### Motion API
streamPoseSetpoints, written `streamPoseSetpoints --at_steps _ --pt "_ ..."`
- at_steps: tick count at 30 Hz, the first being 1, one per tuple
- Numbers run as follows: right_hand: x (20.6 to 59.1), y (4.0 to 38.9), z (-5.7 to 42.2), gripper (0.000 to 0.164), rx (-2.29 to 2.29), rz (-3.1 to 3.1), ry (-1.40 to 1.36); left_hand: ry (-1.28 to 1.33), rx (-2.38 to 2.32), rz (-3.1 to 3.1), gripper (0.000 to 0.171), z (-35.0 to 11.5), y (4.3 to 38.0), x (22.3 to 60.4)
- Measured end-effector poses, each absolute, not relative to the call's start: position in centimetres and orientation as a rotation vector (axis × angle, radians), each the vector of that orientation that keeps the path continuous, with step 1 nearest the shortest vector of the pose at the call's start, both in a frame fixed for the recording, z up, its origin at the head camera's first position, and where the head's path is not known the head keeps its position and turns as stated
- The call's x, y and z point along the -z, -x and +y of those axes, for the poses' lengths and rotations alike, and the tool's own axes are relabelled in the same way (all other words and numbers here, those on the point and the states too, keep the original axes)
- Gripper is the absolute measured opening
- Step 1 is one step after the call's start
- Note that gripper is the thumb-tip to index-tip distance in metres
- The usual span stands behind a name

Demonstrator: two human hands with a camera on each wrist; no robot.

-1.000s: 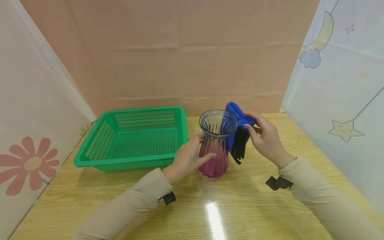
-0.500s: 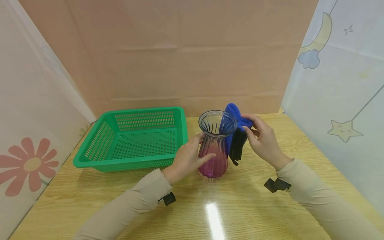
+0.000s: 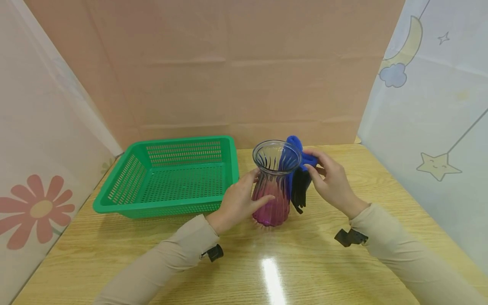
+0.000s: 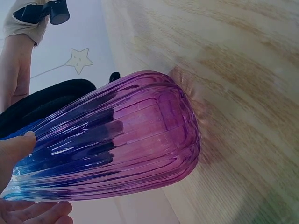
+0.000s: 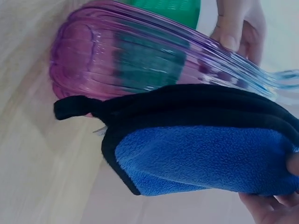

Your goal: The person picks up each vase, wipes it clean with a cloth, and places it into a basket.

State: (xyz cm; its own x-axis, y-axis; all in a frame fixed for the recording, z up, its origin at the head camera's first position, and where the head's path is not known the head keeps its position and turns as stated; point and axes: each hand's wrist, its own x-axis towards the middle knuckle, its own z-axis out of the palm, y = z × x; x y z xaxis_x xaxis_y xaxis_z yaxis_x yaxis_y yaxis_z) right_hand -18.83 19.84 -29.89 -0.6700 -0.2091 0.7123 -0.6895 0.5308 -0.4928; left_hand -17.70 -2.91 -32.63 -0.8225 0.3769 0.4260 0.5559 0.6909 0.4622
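Note:
A ribbed glass vase [image 3: 272, 199], bluish at the neck and purple-pink at the base, stands upright on the table. My left hand [image 3: 240, 202] holds it from the left, thumb across the front and fingers behind. On its right side, my right hand [image 3: 333, 183] pinches a folded blue cloth [image 3: 310, 160] with black edging. The cloth hangs down along the vase, and part of it shows through the glass. In the right wrist view, the cloth's plush blue face and black hanging loop [image 5: 74, 107] lie close beside the vase; whether they touch is hard to tell.
A green perforated plastic basket [image 3: 167, 204] stands on the wooden table [image 3: 244, 271] left of the vase. A brown paper-like backdrop [image 3: 244, 84] rises behind, with printed sheets at both sides.
My right hand has shifted a little down and to the left, lowering the cloth along the vase's right side. The left hand and the vase stay where they were.

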Motion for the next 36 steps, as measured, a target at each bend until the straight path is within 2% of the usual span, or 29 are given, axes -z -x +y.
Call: streamPoseSetpoints --at_steps 6,36 --pt "31.0 19.0 19.6 0.034 -0.89 -2.26 -0.778 0.752 0.837 -2.587 0.071 -2.9 17.7 32.7" --pt "32.0 18.9 19.7 0.032 -0.877 -2.35 -0.833 0.747 0.812 -2.585 0.07 -2.9 17.6 32.6"
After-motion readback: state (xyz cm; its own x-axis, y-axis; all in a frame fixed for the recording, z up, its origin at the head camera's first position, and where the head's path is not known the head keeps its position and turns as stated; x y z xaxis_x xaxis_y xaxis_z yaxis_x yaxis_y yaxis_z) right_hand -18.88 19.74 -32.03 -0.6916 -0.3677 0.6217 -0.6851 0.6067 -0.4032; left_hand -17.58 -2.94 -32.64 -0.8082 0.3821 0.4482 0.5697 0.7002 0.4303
